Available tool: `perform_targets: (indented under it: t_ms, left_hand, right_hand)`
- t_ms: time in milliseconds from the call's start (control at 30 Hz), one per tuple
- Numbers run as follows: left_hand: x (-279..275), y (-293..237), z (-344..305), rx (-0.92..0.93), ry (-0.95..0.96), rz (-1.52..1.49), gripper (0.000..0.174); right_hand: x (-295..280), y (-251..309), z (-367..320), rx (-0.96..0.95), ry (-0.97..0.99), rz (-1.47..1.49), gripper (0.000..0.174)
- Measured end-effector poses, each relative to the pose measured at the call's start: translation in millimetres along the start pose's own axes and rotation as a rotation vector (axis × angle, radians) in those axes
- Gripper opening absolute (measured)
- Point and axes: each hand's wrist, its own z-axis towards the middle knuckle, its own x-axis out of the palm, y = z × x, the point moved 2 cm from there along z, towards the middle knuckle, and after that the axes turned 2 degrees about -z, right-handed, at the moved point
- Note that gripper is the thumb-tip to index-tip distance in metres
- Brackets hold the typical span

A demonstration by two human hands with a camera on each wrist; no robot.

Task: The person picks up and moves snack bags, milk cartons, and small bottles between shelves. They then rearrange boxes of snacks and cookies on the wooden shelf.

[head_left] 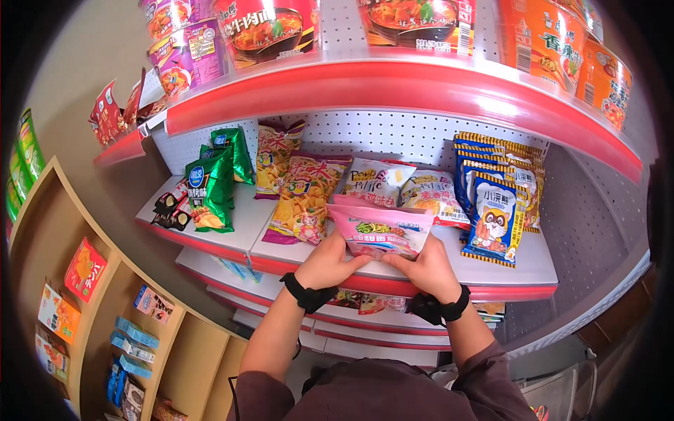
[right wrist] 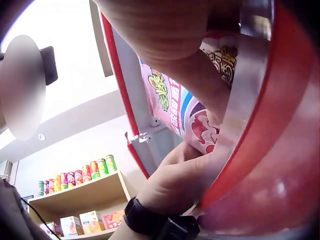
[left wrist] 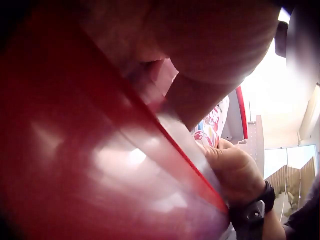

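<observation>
Both hands grip a pink snack bag (head_left: 382, 228) by its lower corners at the front of the middle shelf. My left hand (head_left: 326, 261) has its thumb across the bag's bottom left. On the bottom right lies the thumb of my right hand (head_left: 425, 266). The pink bag shows again in the right wrist view, its printed front (right wrist: 172, 102) between the hands. Behind it stand white snack bags (head_left: 375, 181). Left of it leans a yellow and purple snack bag (head_left: 302, 196); to the right are blue snack bags (head_left: 491, 217) with a raccoon picture.
Green snack bags (head_left: 210, 189) stand at the shelf's left end. Overhead, an upper shelf with a red edge strip (head_left: 393, 88) carries several instant noodle tubs (head_left: 270, 28). A wooden display rack (head_left: 112, 281) with boxes and packets curves along the left.
</observation>
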Motion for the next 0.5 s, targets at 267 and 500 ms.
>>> perform_targets:
  t_ms: [267,500]
  left_hand:
    - [-15.1,-16.8,-6.4,0.154,-0.34,0.259,0.069]
    - [-66.5,15.0,11.5,-0.255,-0.493,0.679,0.131]
  right_hand:
    - [0.3,-2.3,-3.1,0.112,-0.059,0.135,0.045]
    - [0.0,2.1,-3.2,0.153,-0.051,0.166,0.045]
